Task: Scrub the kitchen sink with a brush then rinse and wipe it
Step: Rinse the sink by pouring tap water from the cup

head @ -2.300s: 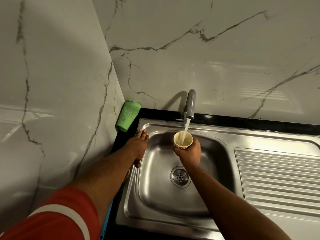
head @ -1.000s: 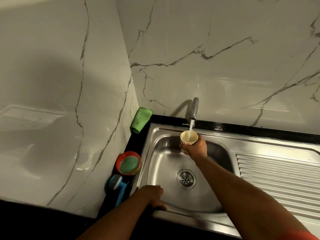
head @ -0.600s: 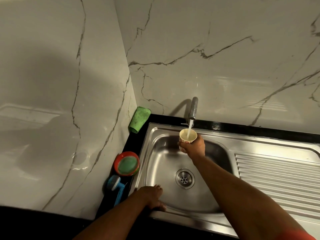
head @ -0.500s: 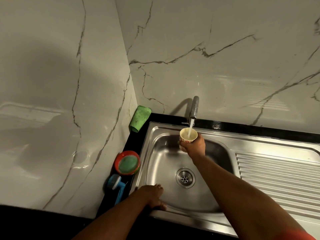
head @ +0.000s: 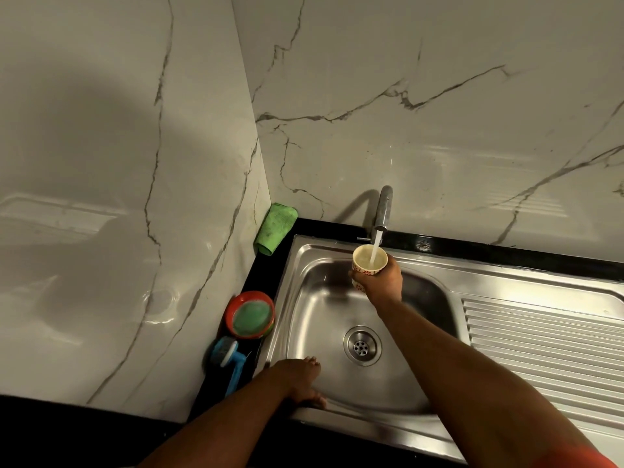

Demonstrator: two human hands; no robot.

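Marble-veined wall panels (head: 371, 96) meet in a corner behind a stainless steel kitchen sink (head: 314, 298) set in a black countertop (head: 270, 265). The person's right hand (head: 383, 282) wraps its fingers around a small cream paper cup with a red flower pattern (head: 366, 270). It holds the cup upright above the back of the basin, directly under the chrome tap (head: 384, 207), whose stream of water (head: 375, 246) falls into the cup. The left hand (head: 297, 380) lies with fingers extended on the sink's front left corner, fingertips over the rim toward the basin, gripping nothing. The round metal drain (head: 362, 346) sits in the basin floor between the two hands. On the countertop strip along the sink's left edge lies a blue-handled scrubbing brush (head: 231, 361), near the left hand but apart from it. Just behind it stands a round red dish holding something green (head: 250, 314). A folded green cloth (head: 276, 228) leans against the wall in the countertop's back left corner. A ribbed steel drainboard (head: 540, 339) spreads right of the basin.
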